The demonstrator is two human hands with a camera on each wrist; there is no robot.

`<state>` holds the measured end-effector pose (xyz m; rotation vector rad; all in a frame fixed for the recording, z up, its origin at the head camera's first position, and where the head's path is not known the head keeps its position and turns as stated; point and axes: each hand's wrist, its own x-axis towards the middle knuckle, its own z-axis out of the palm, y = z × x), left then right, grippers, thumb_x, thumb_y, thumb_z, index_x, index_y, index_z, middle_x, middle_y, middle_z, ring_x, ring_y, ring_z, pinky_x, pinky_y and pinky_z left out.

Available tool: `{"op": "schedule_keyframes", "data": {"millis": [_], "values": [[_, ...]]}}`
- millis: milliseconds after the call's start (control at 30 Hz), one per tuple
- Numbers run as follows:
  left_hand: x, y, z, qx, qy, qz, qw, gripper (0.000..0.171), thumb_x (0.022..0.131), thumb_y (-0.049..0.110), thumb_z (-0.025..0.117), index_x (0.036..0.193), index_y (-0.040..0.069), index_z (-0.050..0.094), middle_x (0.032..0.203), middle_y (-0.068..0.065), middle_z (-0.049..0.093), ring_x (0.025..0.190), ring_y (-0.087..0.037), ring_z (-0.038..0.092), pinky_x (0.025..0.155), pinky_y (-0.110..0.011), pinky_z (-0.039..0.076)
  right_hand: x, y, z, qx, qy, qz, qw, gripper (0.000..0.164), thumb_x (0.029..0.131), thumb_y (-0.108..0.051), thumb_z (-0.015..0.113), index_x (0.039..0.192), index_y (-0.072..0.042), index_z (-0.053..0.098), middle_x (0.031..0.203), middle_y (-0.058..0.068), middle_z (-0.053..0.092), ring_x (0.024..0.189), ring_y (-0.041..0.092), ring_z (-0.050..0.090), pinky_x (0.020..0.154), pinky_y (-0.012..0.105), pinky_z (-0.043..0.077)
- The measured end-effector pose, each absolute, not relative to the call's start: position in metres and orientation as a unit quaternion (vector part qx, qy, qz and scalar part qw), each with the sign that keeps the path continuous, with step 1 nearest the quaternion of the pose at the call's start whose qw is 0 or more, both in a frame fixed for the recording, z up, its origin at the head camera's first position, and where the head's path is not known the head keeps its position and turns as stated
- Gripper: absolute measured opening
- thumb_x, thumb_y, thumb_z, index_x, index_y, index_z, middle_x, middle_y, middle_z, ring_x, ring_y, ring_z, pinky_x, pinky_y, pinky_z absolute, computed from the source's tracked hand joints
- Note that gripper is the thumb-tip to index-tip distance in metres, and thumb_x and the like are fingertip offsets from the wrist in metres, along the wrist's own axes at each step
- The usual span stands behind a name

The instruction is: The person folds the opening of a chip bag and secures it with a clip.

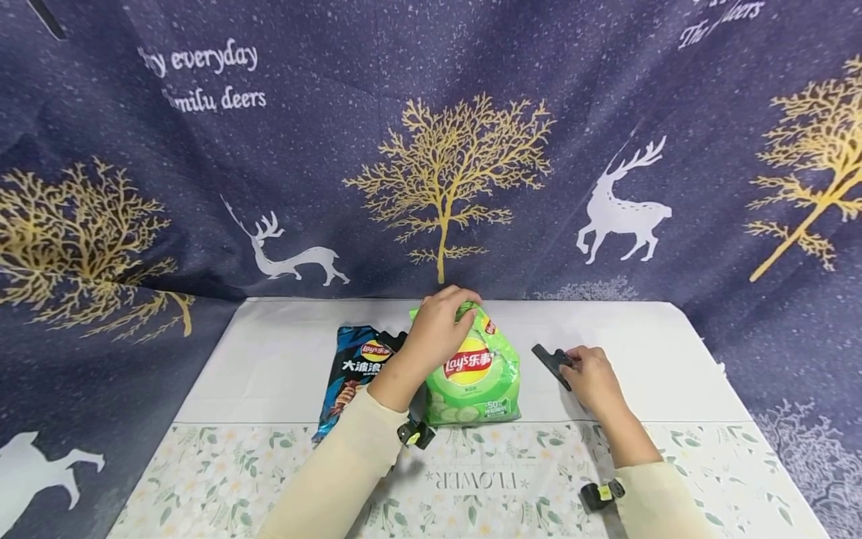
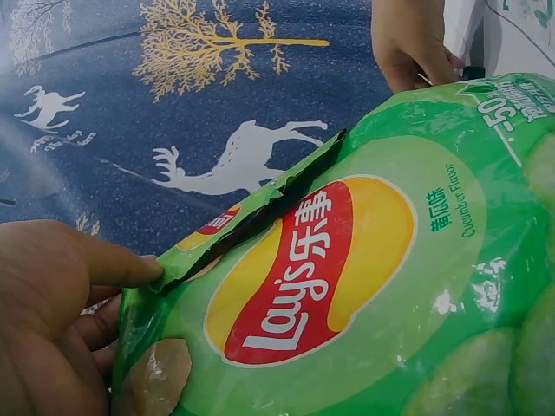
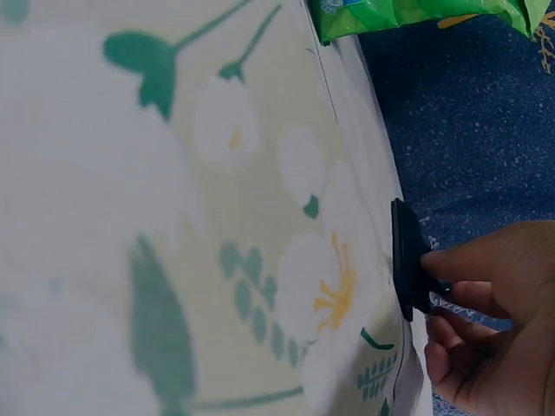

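Note:
My left hand pinches the folded top corner of a green Lay's chip bag. In the left wrist view the bag's top edge is folded over, with the left thumb on the fold. To the right, my right hand holds a black bag clip between thumb and fingers, apart from the green bag. The right wrist view shows this clip close up, at the fingertips. Left of the green bag lies a blue Lay's bag, partly hidden by the left arm.
Another black clip sits at the top of the blue bag. Both bags are on a table with a white and floral cover. A dark blue cloth with trees and deer hangs behind the table.

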<state>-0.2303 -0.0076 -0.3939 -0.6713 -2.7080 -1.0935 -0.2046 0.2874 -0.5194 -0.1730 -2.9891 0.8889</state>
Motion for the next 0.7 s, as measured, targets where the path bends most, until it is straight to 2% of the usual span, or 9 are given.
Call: {"op": "schedule_keyframes", "data": {"millis": [167, 467, 700], "values": [[-0.23, -0.008, -0.394, -0.223, -0.901, -0.366, 0.07, 0.02, 0.104, 0.022, 0.058, 0.12, 0.019, 0.07, 0.121, -0.001, 0.067, 0.114, -0.023, 0.066, 0.11, -0.05, 0.04, -0.203, 0.287, -0.518, -0.06, -0.951, 0.303, 0.021, 0.032, 0.099, -0.018, 0.06, 0.12, 0.006, 0.063, 0.123, 0.028, 0.052, 0.111, 0.043, 0.06, 0.094, 0.054, 0.05], [-0.228, -0.008, -0.393, -0.221, -0.904, -0.36, 0.066, 0.021, 0.104, 0.022, 0.057, 0.121, 0.02, 0.069, 0.122, 0.0, 0.067, 0.114, -0.023, 0.066, 0.11, -0.049, 0.04, -0.201, 0.283, -0.512, -0.048, -0.949, 0.312, 0.022, 0.024, 0.101, -0.02, 0.06, 0.116, -0.004, 0.066, 0.116, 0.021, 0.071, 0.106, 0.039, 0.069, 0.084, 0.05, 0.055], [-0.227, -0.008, -0.393, -0.222, -0.903, -0.363, 0.065, 0.021, 0.104, 0.022, 0.057, 0.121, 0.019, 0.069, 0.123, -0.001, 0.067, 0.114, -0.023, 0.066, 0.109, -0.05, 0.04, -0.2, 0.281, -0.509, -0.033, -0.946, 0.32, 0.035, 0.022, 0.099, -0.016, 0.062, 0.116, -0.003, 0.066, 0.118, 0.023, 0.069, 0.102, 0.038, 0.07, 0.08, 0.048, 0.056]]}}
